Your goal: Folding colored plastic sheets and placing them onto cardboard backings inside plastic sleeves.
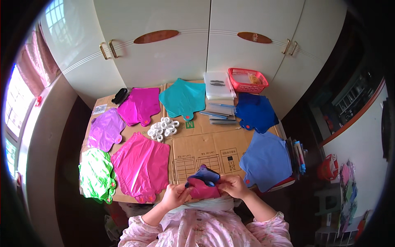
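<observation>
At the near edge of the cardboard, in front of my body, I hold a small folded bundle of shiny foil balloons (201, 190), pink below with blue and purple layers on top. My left hand (175, 194) is closed on the bundle's left end, fingers pinched. At its right side, my right hand (233, 186) pinches the edge beside the blue layer. Nearest my left hand lies a stack of flat pink foil balloons (142, 164) with tabs toward me. A light blue stack (269, 160) lies right of my right hand. How the bundle's layers are folded is partly hidden by my fingers.
On the cardboard (205, 142) are green (95, 173), lilac (106, 129), magenta (140, 105), teal (181, 99) and dark blue (257, 111) balloon stacks. White ribbon rolls (163, 128), clear bags (217, 82), packets (222, 114) and a red basket (248, 87) stand among them.
</observation>
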A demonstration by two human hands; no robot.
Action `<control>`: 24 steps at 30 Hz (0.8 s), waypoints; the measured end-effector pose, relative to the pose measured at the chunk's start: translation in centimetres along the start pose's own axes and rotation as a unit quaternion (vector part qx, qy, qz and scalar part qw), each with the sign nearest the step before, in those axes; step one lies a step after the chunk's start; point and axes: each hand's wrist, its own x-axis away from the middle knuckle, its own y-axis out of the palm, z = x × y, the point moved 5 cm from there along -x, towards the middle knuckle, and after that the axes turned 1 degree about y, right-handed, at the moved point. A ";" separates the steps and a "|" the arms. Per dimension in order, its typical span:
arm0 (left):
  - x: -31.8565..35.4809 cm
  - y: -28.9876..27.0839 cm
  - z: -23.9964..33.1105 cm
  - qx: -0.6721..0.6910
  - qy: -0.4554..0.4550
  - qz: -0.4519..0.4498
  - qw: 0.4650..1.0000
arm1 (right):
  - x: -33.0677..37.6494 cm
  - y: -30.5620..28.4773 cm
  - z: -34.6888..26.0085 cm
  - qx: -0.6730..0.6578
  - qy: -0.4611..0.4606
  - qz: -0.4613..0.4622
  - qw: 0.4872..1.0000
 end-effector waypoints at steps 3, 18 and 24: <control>0.1 -0.1 -0.1 -0.009 -0.011 -0.017 1.000 | 0.2 0.0 0.4 0.009 0.030 0.076 0.997; 0.5 -0.1 -2.4 -0.011 -0.087 0.015 0.996 | -0.1 2.2 -2.6 0.183 -0.067 0.135 0.972; -0.1 -0.2 -2.6 0.008 -0.108 -0.006 0.994 | 0.4 2.1 0.5 0.034 0.058 0.156 0.986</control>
